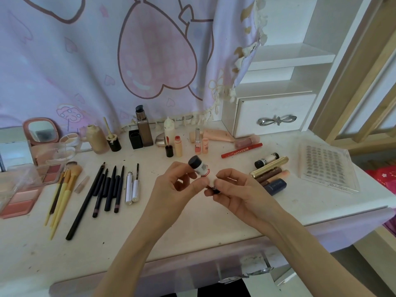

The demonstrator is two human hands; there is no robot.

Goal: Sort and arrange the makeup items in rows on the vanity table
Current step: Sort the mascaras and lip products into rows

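Note:
Above the middle of the white vanity table (192, 228), my left hand (175, 185) pinches a small white bottle with a black cap (198, 166), tilted up to the left. My right hand (231, 187) grips a small dark item (215, 189) just beside the bottle's lower end; most of that item is hidden by my fingers. Dark pencils (107, 187) and two silver tubes (131, 187) lie in a row at the left. Yellow-handled brushes (62, 189) lie further left. Lipsticks and tubes (272, 172) are grouped at the right.
Bottles and jars (143, 133) stand along the back under a pink curtain. Blush palettes (23, 200) and a small mirror (40, 130) sit at the far left. A clear lash tray (327, 166) lies at the right near the table edge. A white drawer unit (274, 114) stands at the back right.

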